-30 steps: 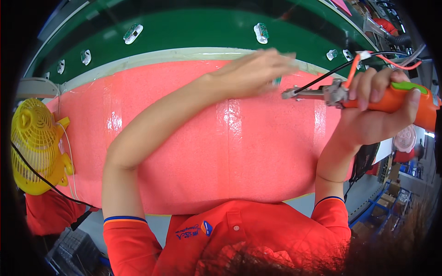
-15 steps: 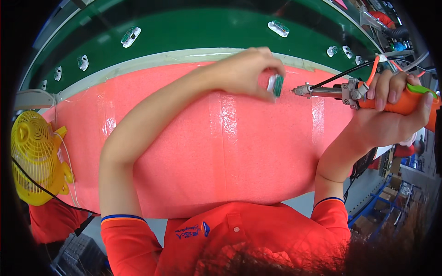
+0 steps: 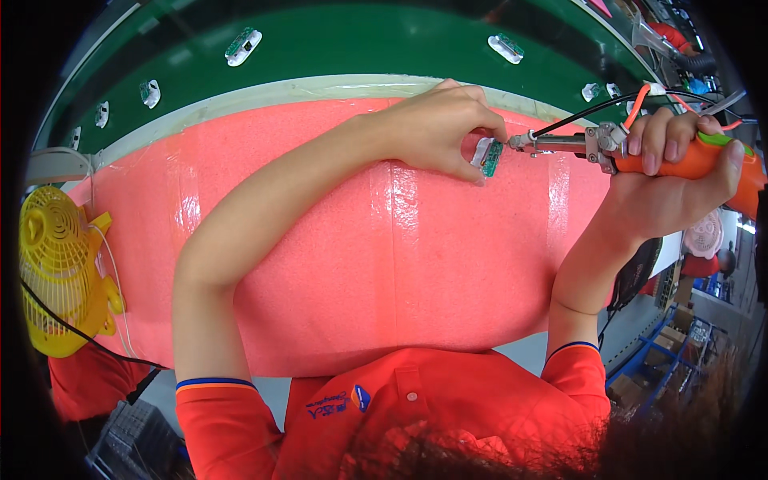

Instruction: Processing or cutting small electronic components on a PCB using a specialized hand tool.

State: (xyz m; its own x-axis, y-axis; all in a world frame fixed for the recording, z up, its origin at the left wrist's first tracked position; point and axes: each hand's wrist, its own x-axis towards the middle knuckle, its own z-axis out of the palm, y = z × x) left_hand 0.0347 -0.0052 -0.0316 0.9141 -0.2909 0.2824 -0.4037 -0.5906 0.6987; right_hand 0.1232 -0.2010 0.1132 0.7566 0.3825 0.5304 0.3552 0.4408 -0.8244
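My left hand [image 3: 444, 128] curves over the pink mat and pinches a small white plastic part with a green circuit board [image 3: 492, 160] between thumb and fingers. The board side faces right, tilted. From the right, my right hand [image 3: 668, 168] is wrapped around the orange handle of a soldering gun [image 3: 564, 143] with a metal barrel, a green trigger and a black feed tube. Its tip lies right at the board's upper edge; whether they touch I cannot tell.
Beyond the pink mat [image 3: 320, 264], several similar white parts lie on a green conveyor belt [image 3: 360, 48], one white part [image 3: 506, 49] at upper right. A yellow fan [image 3: 60, 264] stands at the left. Cables [image 3: 584, 120] run from the gun toward the upper right.
The gun tip has come up to the board as my right hand moved slightly left. My left hand has turned the part and shifted it slightly right. Parts on the belt have drifted right.
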